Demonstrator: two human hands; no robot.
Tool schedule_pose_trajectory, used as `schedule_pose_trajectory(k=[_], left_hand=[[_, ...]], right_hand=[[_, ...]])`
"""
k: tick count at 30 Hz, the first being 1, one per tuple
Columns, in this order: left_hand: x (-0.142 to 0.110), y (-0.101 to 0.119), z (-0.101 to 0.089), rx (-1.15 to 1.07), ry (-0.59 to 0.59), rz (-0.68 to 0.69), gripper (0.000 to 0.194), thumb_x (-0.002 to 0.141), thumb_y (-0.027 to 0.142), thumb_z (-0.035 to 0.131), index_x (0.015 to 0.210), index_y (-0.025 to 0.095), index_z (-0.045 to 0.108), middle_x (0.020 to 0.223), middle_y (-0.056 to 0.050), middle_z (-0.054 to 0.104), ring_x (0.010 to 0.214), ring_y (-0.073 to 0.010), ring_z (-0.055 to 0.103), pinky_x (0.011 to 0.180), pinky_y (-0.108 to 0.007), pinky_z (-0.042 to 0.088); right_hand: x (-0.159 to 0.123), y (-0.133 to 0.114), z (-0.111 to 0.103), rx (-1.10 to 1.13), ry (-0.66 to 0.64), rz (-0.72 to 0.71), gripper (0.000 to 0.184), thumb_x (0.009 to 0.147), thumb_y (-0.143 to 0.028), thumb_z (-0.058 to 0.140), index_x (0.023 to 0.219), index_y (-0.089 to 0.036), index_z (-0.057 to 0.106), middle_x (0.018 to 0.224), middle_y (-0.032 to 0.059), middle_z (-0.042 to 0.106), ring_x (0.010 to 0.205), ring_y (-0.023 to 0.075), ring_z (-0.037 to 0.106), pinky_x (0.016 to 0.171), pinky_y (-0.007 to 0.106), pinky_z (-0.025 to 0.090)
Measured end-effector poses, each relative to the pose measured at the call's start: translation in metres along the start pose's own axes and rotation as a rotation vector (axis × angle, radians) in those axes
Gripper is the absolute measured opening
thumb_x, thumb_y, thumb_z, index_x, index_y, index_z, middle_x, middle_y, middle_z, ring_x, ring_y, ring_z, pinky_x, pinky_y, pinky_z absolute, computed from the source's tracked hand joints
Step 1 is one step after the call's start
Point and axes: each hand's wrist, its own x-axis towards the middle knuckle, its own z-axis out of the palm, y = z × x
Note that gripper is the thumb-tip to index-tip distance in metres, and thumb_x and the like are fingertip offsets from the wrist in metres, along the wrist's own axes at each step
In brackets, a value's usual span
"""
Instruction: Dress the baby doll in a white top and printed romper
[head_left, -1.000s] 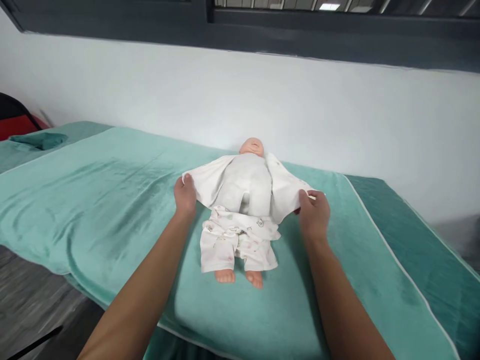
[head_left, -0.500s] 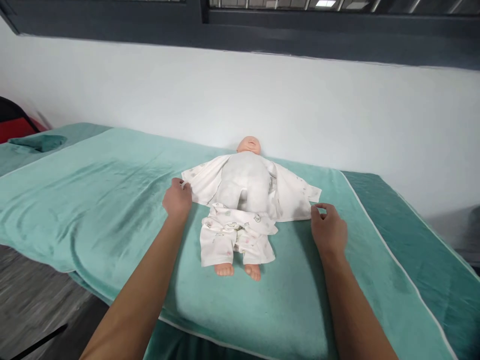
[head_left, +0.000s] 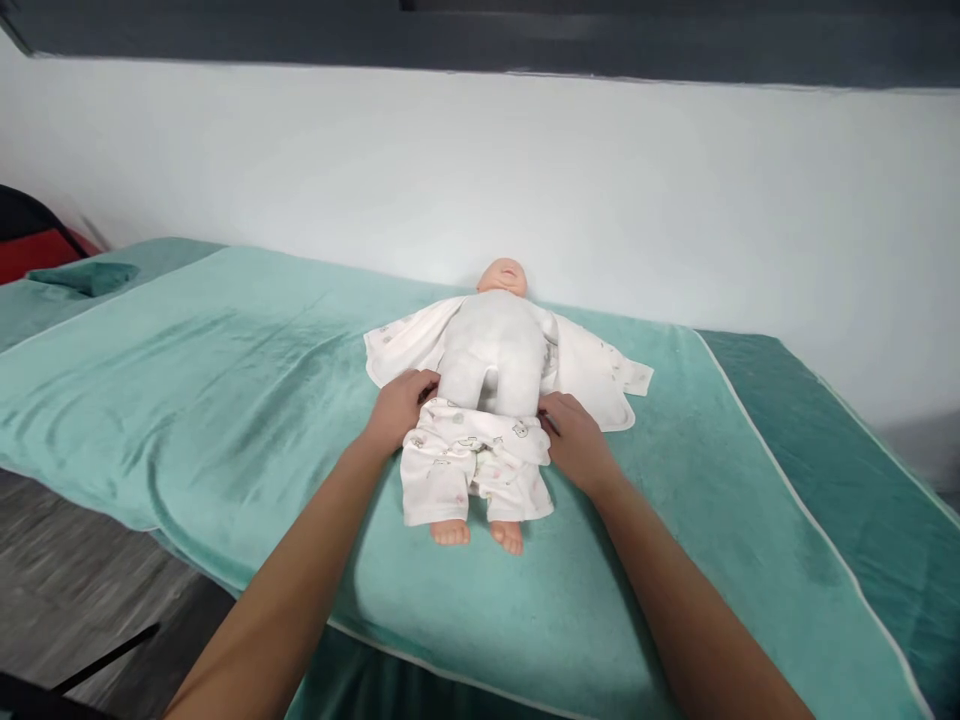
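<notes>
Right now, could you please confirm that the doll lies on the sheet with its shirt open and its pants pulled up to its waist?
Not quite: the pants are down around the legs, as the head view shows. The doll does lie on the sheet with its shirt open.

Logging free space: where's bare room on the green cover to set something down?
Bare green cover lies left of the left hand, right of the right forearm, and between the doll's feet and the near edge. Crowded: the trouser waistband, between left hand and right hand.
</notes>
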Motion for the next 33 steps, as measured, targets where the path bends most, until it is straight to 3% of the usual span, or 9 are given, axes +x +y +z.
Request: schedule_pose_trajectory(k=[4, 15, 19, 26, 30, 33], left_hand=[[0.001, 0.002, -0.004, -0.076, -0.102, -0.096, 0.022, 0.081, 0.032, 0.051, 0.081, 0.017, 0.066, 0.069, -0.001, 0.061, 0.069, -0.0170, 0.053, 0.065, -0.028, 0.036], [0.003, 0.001, -0.004, -0.100, -0.083, -0.163, 0.025, 0.082, 0.036, 0.050, 0.079, 0.017, 0.066, 0.064, 0.001, 0.059, 0.066, -0.0150, 0.051, 0.064, -0.027, 0.033], [0.003, 0.003, -0.005, -0.198, -0.074, -0.208, 0.026, 0.084, 0.040, 0.053, 0.077, 0.018, 0.066, 0.065, 0.001, 0.061, 0.067, -0.0159, 0.052, 0.065, -0.027, 0.035], [-0.007, 0.006, -0.015, -0.707, -0.041, -0.341, 0.029, 0.078, 0.045, 0.072, 0.081, 0.017, 0.067, 0.070, 0.002, 0.058, 0.065, -0.0115, 0.048, 0.062, -0.023, 0.036], [-0.012, 0.003, -0.024, -0.832, -0.186, -0.279, 0.027, 0.073, 0.041, 0.080, 0.080, 0.016, 0.071, 0.078, -0.001, 0.060, 0.070, -0.0122, 0.050, 0.064, -0.024, 0.038], [-0.012, 0.002, -0.030, -0.828, -0.293, -0.211, 0.024, 0.070, 0.035, 0.082, 0.087, 0.018, 0.075, 0.085, -0.002, 0.061, 0.076, -0.0137, 0.051, 0.068, -0.025, 0.041]], right_hand=[[-0.005, -0.006, -0.005, -0.085, -0.064, 0.055, 0.017, 0.094, -0.019, 0.046, 0.085, -0.022, 0.059, 0.084, 0.0046, 0.066, 0.079, 0.0200, 0.060, 0.069, 0.030, 0.041], [-0.013, -0.014, -0.011, -0.206, -0.069, 0.209, 0.022, 0.098, -0.031, 0.046, 0.087, -0.024, 0.064, 0.078, 0.0026, 0.072, 0.073, 0.0211, 0.064, 0.061, 0.030, 0.032], [-0.016, -0.016, -0.012, -0.059, -0.004, 0.189, 0.020, 0.097, -0.029, 0.047, 0.087, -0.024, 0.063, 0.085, 0.0029, 0.072, 0.077, 0.0210, 0.063, 0.065, 0.031, 0.038], [-0.019, -0.016, -0.015, 0.456, 0.033, 0.128, 0.013, 0.093, -0.036, 0.061, 0.091, -0.024, 0.063, 0.091, 0.0025, 0.064, 0.084, 0.0180, 0.060, 0.075, 0.031, 0.048], [-0.016, -0.017, -0.018, 0.597, -0.056, 0.108, 0.014, 0.089, -0.035, 0.065, 0.099, -0.025, 0.063, 0.103, 0.0030, 0.061, 0.091, 0.0175, 0.060, 0.080, 0.032, 0.049], [-0.012, -0.018, -0.022, 0.600, -0.139, 0.098, 0.011, 0.087, -0.031, 0.066, 0.093, -0.024, 0.061, 0.097, 0.0017, 0.059, 0.088, 0.0167, 0.057, 0.081, 0.031, 0.047]])
